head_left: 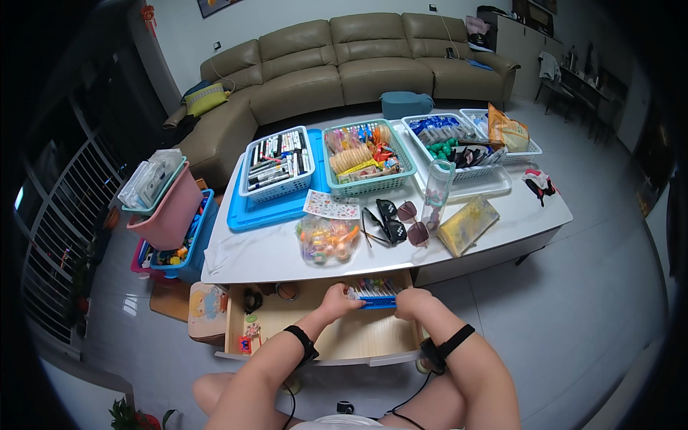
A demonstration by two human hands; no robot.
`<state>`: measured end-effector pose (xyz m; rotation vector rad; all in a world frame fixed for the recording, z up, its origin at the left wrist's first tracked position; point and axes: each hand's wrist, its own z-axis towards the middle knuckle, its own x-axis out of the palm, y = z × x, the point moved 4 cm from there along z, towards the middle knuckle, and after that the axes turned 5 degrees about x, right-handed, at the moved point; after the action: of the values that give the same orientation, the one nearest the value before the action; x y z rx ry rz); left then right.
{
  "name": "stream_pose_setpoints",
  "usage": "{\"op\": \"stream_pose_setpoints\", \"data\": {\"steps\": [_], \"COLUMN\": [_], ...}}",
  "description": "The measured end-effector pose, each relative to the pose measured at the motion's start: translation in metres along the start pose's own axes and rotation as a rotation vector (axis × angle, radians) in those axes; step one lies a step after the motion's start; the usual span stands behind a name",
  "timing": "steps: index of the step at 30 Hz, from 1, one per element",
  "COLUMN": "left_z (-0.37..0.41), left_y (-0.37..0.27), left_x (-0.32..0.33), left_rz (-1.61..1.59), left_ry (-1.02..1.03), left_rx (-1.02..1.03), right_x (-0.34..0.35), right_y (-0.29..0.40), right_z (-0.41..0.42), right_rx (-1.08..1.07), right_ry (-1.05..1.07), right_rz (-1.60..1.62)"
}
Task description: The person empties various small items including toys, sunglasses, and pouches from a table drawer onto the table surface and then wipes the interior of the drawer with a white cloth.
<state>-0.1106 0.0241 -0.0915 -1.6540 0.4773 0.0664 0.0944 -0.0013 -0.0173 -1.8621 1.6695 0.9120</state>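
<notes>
My left hand [340, 302] and my right hand [413, 302] hold a small blue plastic basket [379, 303] by its two ends. Slim pen-like items [372, 287] with colourful parts fill it. The basket is at the back right of an open wooden drawer [371, 336], below the edge of the white marble-look table [258, 260]; whether it rests on the drawer's bottom I cannot tell. At the drawer's left side lie a black coiled item [251, 301], a round green piece [251, 319] and a small red toy [245, 344].
On the tabletop are a basket of markers [279, 161], a green basket of snacks [368, 156], a white basket of packets [451, 142], a bag of toys [328, 239], black sunglasses [391, 221], a clear tumbler [438, 188] and a yellow pouch [467, 226]. Stacked bins [166, 209] stand left.
</notes>
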Motion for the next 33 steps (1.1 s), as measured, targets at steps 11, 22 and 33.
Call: {"op": "stream_pose_setpoints", "data": {"steps": [11, 22, 33], "left_z": [0.051, 0.054, 0.024], "left_y": [0.076, 0.030, -0.047], "left_x": [0.001, 0.023, 0.022], "left_rz": [0.504, 0.807, 0.855], "left_ry": [0.224, 0.279, 0.405], "left_rx": [-0.064, -0.116, -0.078], "right_x": [0.027, -0.034, -0.069], "right_y": [-0.018, -0.040, -0.157], "right_z": [0.029, -0.034, -0.046], "right_rx": [0.044, -0.023, 0.572], "right_ry": [0.115, -0.220, -0.722], "right_rz": [-0.106, 0.199, 0.577]}}
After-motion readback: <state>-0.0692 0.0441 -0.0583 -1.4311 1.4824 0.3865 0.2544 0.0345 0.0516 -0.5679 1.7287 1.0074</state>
